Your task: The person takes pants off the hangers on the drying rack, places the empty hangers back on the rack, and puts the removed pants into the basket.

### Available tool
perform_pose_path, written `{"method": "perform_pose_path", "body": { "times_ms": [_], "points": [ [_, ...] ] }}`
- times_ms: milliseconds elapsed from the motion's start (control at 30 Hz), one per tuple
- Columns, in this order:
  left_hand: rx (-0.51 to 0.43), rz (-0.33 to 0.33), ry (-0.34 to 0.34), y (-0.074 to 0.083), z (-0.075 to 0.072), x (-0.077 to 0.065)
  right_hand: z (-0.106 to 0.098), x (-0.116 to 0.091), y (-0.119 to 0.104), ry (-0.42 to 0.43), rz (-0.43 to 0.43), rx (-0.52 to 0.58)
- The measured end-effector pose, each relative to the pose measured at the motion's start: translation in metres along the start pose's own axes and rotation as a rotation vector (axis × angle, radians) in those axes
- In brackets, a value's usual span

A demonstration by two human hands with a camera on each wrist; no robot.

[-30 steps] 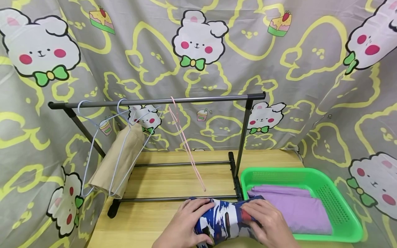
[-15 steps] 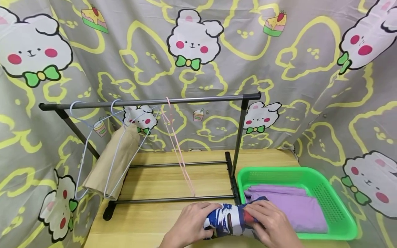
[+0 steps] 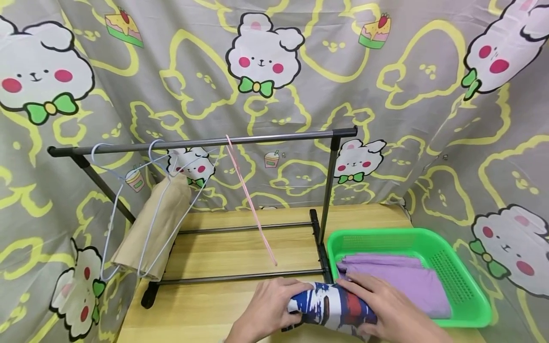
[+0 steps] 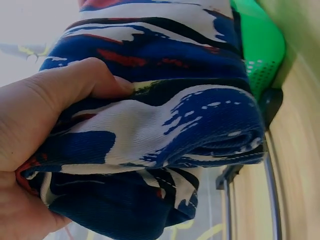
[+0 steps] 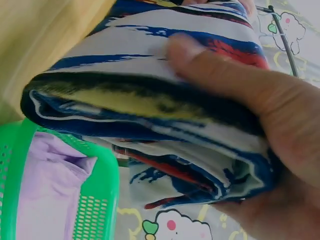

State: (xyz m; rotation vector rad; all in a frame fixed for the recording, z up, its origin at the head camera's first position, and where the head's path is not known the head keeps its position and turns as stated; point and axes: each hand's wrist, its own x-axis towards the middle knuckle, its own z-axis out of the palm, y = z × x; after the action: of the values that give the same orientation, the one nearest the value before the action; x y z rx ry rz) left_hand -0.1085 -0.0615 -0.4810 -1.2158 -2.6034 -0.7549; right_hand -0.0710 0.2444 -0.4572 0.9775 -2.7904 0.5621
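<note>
A folded cloth [image 3: 332,305], patterned in blue, white and red, is held between both hands in front of the rack. My left hand [image 3: 272,307] grips its left end, with the thumb laid over the layers in the left wrist view. At the other end my right hand [image 3: 388,305] grips it, thumb on the near face and the other fingers on the opposite side. Stacked folded layers of the cloth [image 5: 145,105] show at its edge in the right wrist view. The fingertips of both hands are partly hidden behind it.
A black rack [image 3: 279,139] carries blue hangers [image 3: 156,209], one with rolled beige cloth [image 3: 154,224], and a pink hanger [image 3: 253,205]. On the right, a green basket [image 3: 467,290] contains folded purple fabric [image 3: 411,286]. A patterned curtain [image 3: 266,43] surrounds the wooden table [image 3: 193,309].
The left hand has shifted right along the cloth, and the right hand has moved slightly outward, showing more red pattern. The head view has turned slightly right. The pink hanger has swung.
</note>
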Motion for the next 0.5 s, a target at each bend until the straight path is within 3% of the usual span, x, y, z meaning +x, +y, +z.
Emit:
{"method": "perform_pose_path", "body": {
  "times_ms": [100, 267, 500],
  "points": [
    [0.023, 0.023, -0.009, 0.005, -0.004, 0.006, -0.006, -0.002, 0.004, -0.003, -0.025, 0.019],
    [0.072, 0.054, 0.010, 0.015, -0.007, 0.021, -0.023, -0.006, 0.013, 0.159, -0.129, -0.064],
    [0.176, 0.082, 0.042, 0.025, 0.005, 0.061, -0.054, -0.013, 0.035, 0.236, -0.053, -0.212]
  ]
}}
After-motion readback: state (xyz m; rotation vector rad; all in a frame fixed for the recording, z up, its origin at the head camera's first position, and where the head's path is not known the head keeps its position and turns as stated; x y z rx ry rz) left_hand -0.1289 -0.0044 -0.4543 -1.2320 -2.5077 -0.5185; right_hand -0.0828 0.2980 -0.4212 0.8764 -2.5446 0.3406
